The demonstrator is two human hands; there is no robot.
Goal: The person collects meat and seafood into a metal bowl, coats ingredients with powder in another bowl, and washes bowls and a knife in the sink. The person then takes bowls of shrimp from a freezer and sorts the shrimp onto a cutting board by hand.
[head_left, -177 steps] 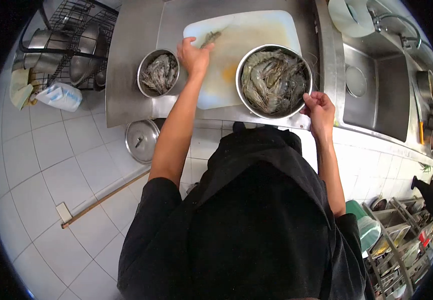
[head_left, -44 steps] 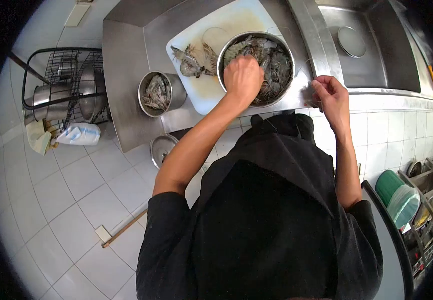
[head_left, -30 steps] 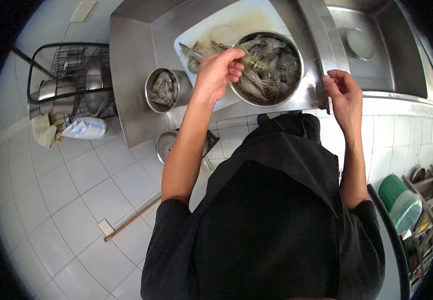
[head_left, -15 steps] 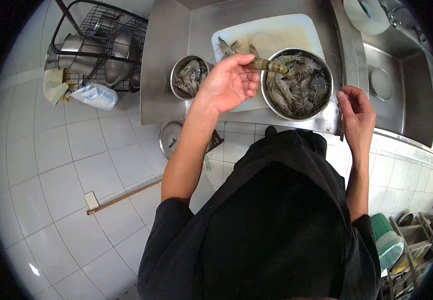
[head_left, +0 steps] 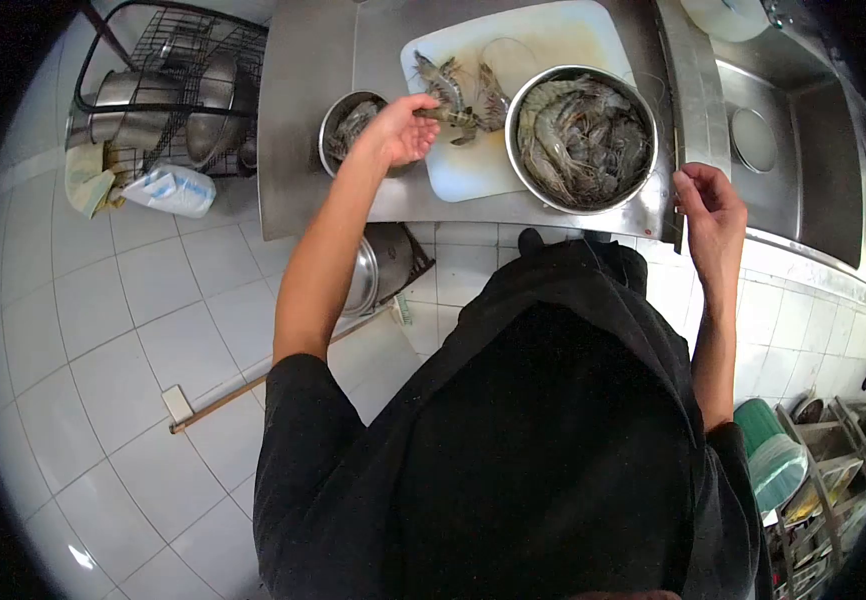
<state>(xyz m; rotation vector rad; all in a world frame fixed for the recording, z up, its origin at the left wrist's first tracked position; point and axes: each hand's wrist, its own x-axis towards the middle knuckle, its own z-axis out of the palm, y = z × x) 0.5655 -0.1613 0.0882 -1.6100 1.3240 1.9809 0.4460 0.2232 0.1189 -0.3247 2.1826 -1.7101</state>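
Pinched in my left hand [head_left: 399, 130] is a shrimp [head_left: 450, 117], held over the left part of the white cutting board [head_left: 473, 178]. Other shrimp [head_left: 440, 80] lie beside it on the board, and one more [head_left: 492, 97] rests nearer the large pot. This large metal pot [head_left: 581, 140] is full of grey shrimp and overlaps the board's right side. Left of the board, a smaller metal pot [head_left: 351, 125] with shrimp parts is partly hidden by my left hand. My right hand [head_left: 710, 200] is at the counter's edge, right of the large pot, fingers curled; what they pinch is hidden.
A sink [head_left: 768, 150] with a round disc is at the right. On the left stands a wire rack [head_left: 168, 110] with metal bowls and a white bag [head_left: 171, 190]. A lidded pot [head_left: 365, 280] is below the counter. A green bin [head_left: 765, 450] stands at the lower right.
My left hand has taken a shrimp out of the large pot and carried it left, over the board. My right hand has moved from near the pot's rim to the counter's edge.
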